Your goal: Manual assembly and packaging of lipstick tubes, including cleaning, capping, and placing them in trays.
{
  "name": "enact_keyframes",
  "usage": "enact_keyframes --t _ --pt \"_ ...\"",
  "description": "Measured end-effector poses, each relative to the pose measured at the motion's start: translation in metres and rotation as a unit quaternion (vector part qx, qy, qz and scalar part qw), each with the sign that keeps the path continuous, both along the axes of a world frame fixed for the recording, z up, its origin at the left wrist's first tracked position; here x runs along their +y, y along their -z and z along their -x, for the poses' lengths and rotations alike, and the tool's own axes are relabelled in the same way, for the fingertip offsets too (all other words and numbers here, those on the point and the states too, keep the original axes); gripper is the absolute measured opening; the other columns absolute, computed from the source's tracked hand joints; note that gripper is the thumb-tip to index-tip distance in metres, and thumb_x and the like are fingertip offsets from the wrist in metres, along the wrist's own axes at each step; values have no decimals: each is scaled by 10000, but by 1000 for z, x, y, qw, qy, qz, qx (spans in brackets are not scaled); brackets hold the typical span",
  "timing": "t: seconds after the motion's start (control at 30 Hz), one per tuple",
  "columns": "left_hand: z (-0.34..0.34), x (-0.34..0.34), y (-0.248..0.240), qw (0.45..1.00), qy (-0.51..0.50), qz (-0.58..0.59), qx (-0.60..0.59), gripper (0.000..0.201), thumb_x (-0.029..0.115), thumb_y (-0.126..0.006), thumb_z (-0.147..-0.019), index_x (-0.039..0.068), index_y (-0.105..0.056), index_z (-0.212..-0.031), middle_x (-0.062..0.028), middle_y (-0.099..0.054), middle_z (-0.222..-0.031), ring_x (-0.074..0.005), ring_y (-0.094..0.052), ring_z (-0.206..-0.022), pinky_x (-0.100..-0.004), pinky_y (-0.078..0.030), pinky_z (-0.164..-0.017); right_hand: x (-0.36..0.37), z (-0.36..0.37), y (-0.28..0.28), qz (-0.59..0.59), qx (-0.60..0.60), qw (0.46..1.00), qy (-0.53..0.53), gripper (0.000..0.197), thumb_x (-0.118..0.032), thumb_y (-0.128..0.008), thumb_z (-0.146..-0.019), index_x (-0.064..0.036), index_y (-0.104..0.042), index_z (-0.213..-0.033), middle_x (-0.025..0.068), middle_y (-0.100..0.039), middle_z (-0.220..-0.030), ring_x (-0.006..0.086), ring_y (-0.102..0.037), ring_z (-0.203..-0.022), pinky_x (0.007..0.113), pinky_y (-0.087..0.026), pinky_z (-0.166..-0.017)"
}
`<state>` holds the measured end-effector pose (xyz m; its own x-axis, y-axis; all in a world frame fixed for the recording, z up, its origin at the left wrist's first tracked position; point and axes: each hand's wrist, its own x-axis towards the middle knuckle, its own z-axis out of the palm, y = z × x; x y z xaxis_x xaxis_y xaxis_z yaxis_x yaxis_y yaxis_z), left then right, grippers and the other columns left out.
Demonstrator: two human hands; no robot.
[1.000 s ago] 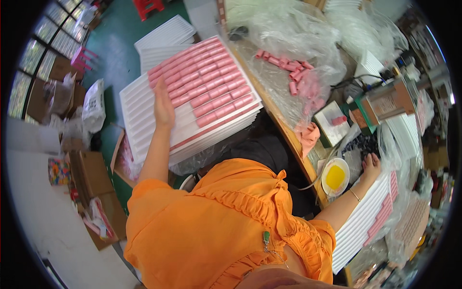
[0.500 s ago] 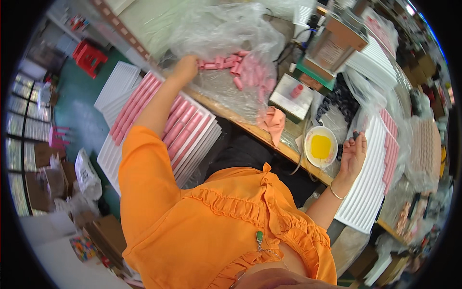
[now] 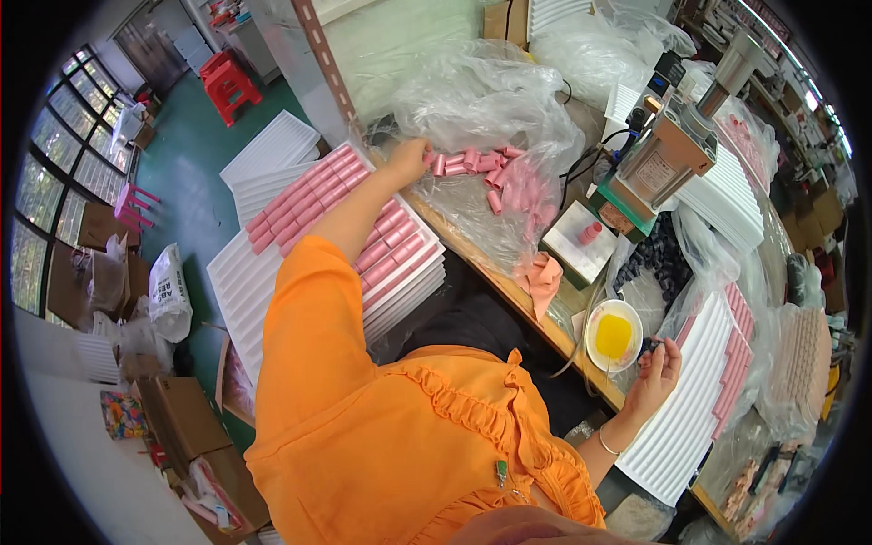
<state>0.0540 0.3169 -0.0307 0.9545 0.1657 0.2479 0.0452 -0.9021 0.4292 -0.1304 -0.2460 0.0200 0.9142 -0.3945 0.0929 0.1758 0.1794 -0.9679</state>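
My left hand (image 3: 408, 163) reaches across to the left end of a loose pile of short pink tubes (image 3: 490, 162) on the bench. Its fingers are closed around a pink tube, mostly hidden by them. In my right hand (image 3: 656, 374), a small black plug-like piece (image 3: 649, 346) is pinched at the fingertips. That hand is beside the right rim of a white bowl (image 3: 595, 356) with yellow liquid in it. A single pink tube (image 3: 591, 232) stands upright on the pale metal plate of a press (image 3: 656, 156). Black pieces (image 3: 663, 262) lie heaped behind the bowl.
Under my left forearm are stacked white ribbed trays (image 3: 238, 277) with rows of pink tubes. Another ribbed tray (image 3: 674, 427), partly filled, is at the right. A peach cloth (image 3: 542, 283) hangs over the wooden bench edge (image 3: 481, 259). Clear plastic sheeting (image 3: 472, 91) covers the back.
The whole view has shifted, so the scene sits lower and further right. My right hand has brought the black piece closer to the bowl's rim. My left hand stays by the pink pile.
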Motion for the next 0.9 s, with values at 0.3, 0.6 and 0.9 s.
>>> enact_keyframes --t 0.3,0.6,0.9 --pt "89 -194 -136 883 267 382 -62 373 11 -622 -874 80 -486 -1214 -89 -620 -990 -183 -646 -842 -319 -530 -731 -1 10 16 141 34 989 -8 122 -69 -668 -898 22 -678 -980 64 -673 -948 102 -590 -804 234 -469 -714" --pt "119 -284 -38 797 359 473 113 363 -31 -694 -833 25 -498 -1133 -42 -595 -994 -93 -589 -879 -214 -494 -761 19 -1 27 517 -59 849 90 108 -76 -749 -744 -63 -693 -835 81 -637 -974 301 -590 -939 397 -482 -803" --pt "119 -321 -23 821 350 427 144 293 6 -764 -775 18 -664 -1050 -40 -671 -1012 -83 -598 -834 -215 -483 -729 30 -16 37 649 -54 757 56 100 -99 -744 -722 -88 -696 -809 58 -637 -972 272 -579 -893 413 -456 -781"
